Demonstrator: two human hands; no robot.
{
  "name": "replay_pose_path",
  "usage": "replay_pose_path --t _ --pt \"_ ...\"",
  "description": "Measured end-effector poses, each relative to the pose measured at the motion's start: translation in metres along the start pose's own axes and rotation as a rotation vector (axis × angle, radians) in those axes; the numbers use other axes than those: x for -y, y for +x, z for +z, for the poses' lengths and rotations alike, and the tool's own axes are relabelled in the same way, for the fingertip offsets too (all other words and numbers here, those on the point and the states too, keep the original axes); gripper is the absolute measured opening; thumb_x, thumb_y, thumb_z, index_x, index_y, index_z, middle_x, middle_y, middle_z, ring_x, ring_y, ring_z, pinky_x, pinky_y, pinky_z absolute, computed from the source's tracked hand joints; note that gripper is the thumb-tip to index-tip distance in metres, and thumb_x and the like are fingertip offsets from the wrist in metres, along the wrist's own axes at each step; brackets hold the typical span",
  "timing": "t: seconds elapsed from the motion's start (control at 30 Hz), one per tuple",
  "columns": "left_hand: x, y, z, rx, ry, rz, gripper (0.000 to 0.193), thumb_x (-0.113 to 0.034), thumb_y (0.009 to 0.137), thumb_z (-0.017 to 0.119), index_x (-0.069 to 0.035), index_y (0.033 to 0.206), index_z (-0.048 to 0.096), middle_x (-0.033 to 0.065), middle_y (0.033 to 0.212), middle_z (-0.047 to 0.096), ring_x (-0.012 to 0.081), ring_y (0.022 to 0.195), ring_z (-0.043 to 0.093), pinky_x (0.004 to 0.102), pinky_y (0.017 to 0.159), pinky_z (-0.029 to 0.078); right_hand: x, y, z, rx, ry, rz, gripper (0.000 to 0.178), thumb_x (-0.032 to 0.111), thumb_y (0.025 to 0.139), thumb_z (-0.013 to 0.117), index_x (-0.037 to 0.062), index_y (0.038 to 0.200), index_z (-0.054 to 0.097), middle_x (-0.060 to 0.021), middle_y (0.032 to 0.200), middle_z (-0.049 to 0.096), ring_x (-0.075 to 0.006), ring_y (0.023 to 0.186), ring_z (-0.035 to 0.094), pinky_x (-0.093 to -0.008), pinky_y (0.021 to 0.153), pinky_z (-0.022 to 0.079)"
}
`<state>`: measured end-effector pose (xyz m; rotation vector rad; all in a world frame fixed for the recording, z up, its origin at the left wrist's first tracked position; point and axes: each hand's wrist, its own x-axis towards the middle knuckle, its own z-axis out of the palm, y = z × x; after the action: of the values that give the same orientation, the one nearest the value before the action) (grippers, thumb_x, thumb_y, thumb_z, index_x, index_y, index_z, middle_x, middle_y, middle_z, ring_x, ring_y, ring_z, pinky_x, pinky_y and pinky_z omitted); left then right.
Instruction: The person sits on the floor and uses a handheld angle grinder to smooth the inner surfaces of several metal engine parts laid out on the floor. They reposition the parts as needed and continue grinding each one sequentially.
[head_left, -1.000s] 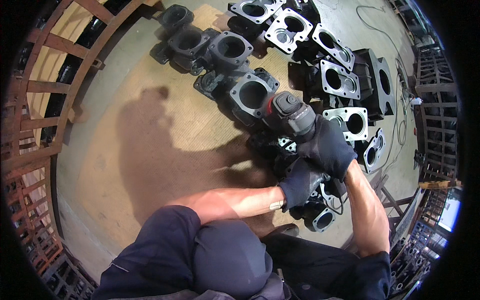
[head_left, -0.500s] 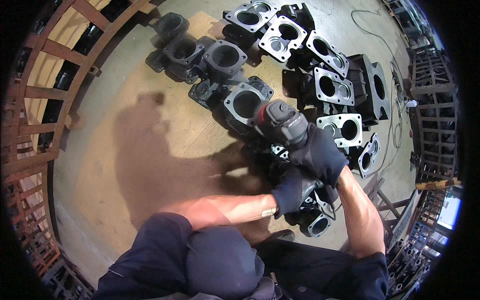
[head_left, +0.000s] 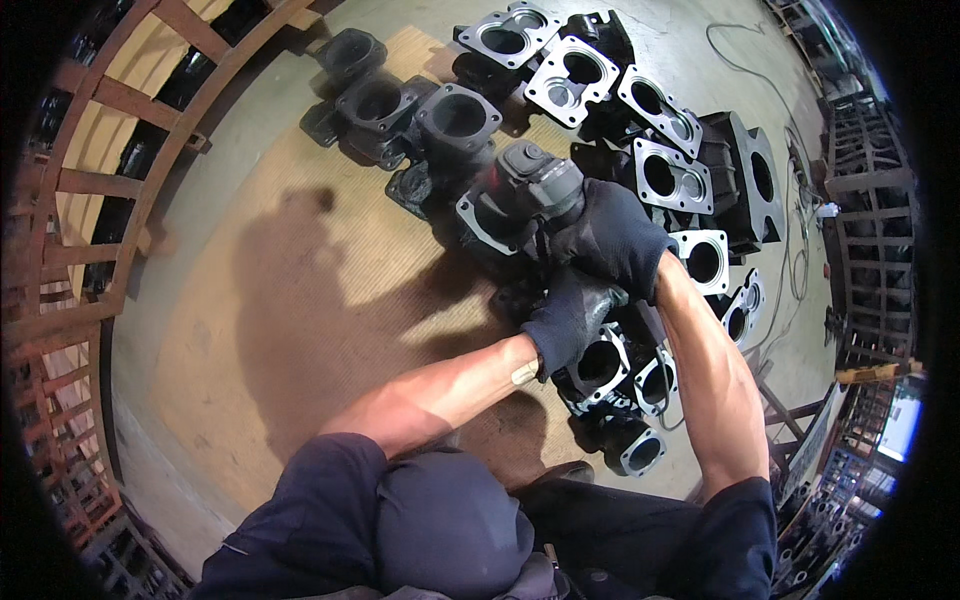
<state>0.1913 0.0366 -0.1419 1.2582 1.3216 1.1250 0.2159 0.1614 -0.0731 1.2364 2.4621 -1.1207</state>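
Observation:
Both gloved hands are closed round a dark grey power tool that looks like an angle grinder (head_left: pixel 535 180). My right hand (head_left: pixel 620 240) wraps its body just behind the head. Nearer to me, my left hand (head_left: pixel 572 322) grips the rear part, its fingers partly hidden. The grinder's head is over a dark metal casting (head_left: pixel 468 212) with a bright flange round a big bore, covering the bore's right side. Whether the disc touches the flange I cannot tell. Close by my left glove lies another casting (head_left: pixel 615 362) with a machined face.
Rough dark castings (head_left: pixel 460 115) stand on the ribbed tan mat (head_left: pixel 390 290) at the far left. To the right are several castings with shiny faces (head_left: pixel 672 172). A cable (head_left: pixel 790 270) runs over the floor; slatted racks (head_left: pixel 100 190) flank both sides.
Both hands have carried the grinder away from me and slightly left, over the nearest rough row's flange. The casting beside my left glove has come into view.

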Motion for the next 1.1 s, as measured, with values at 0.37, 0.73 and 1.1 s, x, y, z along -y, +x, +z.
replay_pose_path --t 0.37,0.73,1.1 --pt "-0.007 -0.027 0.067 -0.009 -0.288 -0.157 0.023 -0.015 0.084 0.061 0.0 0.102 0.061 0.0139 0.094 0.064 0.0225 0.089 0.061 0.0338 0.081 0.047 -0.022 -0.07 0.004 0.01 0.032 0.14 0.045 0.026 0.06 0.07 0.0022 0.097 0.063 -0.0178 0.084 0.067 -0.0334 0.081 0.066 -0.0349 0.075 0.05" --pt "0.01 -0.001 -0.011 0.004 0.147 -0.011 0.026 -0.007 0.09 0.046 -0.002 0.111 0.06 0.013 0.109 0.063 0.0211 0.098 0.058 0.0321 0.09 0.045 0.004 0.006 0.011 -0.044 -0.048 -0.028 0.046 0.035 0.059 0.076 -0.0005 0.087 0.067 -0.0242 0.079 0.065 -0.039 0.08 0.065 -0.0387 0.073 0.051" --pt "0.002 -0.032 0.035 0.111 0.02 -0.066 0.028 -0.023 0.089 0.054 -0.002 0.105 0.062 0.0143 0.106 0.064 0.0258 0.099 0.059 0.0357 0.086 0.045 -0.018 -0.054 0.019 -0.015 -0.03 -0.011 0.041 0.028 0.062 0.071 0.0001 0.092 0.065 -0.021 0.078 0.066 -0.0368 0.074 0.064 -0.0369 0.071 0.051"
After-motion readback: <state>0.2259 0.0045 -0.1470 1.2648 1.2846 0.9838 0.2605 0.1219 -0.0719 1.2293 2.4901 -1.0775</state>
